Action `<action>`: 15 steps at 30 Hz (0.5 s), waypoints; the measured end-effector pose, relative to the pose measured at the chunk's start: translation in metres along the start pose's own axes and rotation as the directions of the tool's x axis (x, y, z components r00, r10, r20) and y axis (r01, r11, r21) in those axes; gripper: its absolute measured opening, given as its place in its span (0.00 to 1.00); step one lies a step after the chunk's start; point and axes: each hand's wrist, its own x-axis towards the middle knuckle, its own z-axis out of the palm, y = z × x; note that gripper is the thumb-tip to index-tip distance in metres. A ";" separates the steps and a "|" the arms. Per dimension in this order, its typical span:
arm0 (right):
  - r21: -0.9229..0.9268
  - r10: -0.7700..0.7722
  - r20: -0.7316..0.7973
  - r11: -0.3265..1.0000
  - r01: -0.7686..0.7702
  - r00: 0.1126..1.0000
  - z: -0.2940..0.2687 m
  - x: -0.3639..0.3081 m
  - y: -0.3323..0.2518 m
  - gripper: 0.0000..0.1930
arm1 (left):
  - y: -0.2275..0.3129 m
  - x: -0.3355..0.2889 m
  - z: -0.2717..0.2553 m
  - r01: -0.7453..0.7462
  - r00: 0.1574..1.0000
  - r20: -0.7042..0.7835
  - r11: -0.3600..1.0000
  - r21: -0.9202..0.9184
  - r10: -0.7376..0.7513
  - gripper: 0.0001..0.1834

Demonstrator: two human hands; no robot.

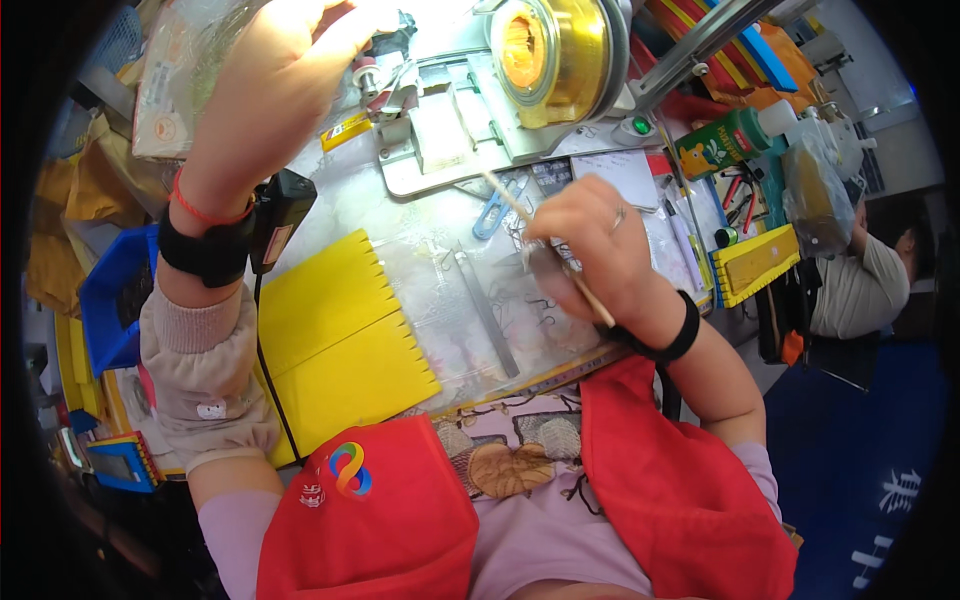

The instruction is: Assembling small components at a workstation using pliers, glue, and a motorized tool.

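Observation:
My right hand (590, 245) is closed around a thin wooden stick (508, 195), which slants from the machine's front edge down past my palm. A blurred greyish patch shows under those fingers; I cannot make out what it is. My left hand (305, 60) reaches to the top edge, fingers bent together beside a small dark piece (395, 35); glare hides what they grip, if anything. Between and beyond my hands stands a pale metal machine (425, 180) with a round, clear yellow cover (575, 60). A blue clip-like tool (490, 215) and a slim metal strip (485, 315) lie on the table.
Yellow toothed-edge sheets (335, 345) lie at left, near a blue bin (110, 300). A black box (285, 215) with a cable stands by my left wrist. At right are a green bottle (720, 143), pens (683, 240) and a yellow tray (755, 265). Another person (865, 285) sits beyond.

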 end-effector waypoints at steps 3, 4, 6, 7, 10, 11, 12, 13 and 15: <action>0.057 0.056 0.194 0.996 -0.068 0.979 0.005 0.003 -0.014 0.11 | 0.014 0.005 0.005 -0.337 0.927 -0.046 0.882 0.331 0.371 0.12; 0.063 0.050 0.232 0.996 -0.066 0.971 0.008 0.003 -0.013 0.11 | 0.020 0.007 0.008 -0.537 0.751 0.016 0.598 0.595 0.660 0.13; 0.059 0.047 0.239 0.996 -0.063 0.970 0.014 0.002 -0.011 0.12 | 0.019 0.008 0.009 -0.536 0.743 -0.006 0.599 0.595 0.670 0.13; 0.053 0.046 0.244 0.997 -0.060 0.969 0.016 0.002 -0.010 0.13 | 0.019 0.009 0.009 -0.536 0.732 -0.026 0.599 0.595 0.680 0.12; 0.091 0.035 0.268 0.994 -0.062 0.963 0.021 0.003 -0.009 0.13 | 0.015 0.007 0.008 -0.531 0.714 0.025 0.518 0.670 0.700 0.13; 0.093 0.035 0.269 0.994 -0.062 0.962 0.018 0.004 -0.009 0.13 | 0.017 0.006 0.006 -0.529 0.715 0.024 0.519 0.671 0.699 0.13; 0.098 0.032 0.286 0.993 -0.063 0.958 0.012 0.006 -0.010 0.12 | 0.022 0.005 0.003 -0.523 0.745 0.080 0.505 0.686 0.663 0.13; 0.103 0.030 0.303 0.993 -0.064 0.953 0.009 0.008 -0.011 0.12 | 0.025 0.004 0.001 -0.519 0.771 0.136 0.489 0.701 0.623 0.13; 0.160 -0.026 0.312 0.987 -0.025 0.950 0.008 0.008 -0.015 0.12 | 0.022 0.005 0.001 -0.511 0.765 0.123 0.479 0.714 0.632 0.13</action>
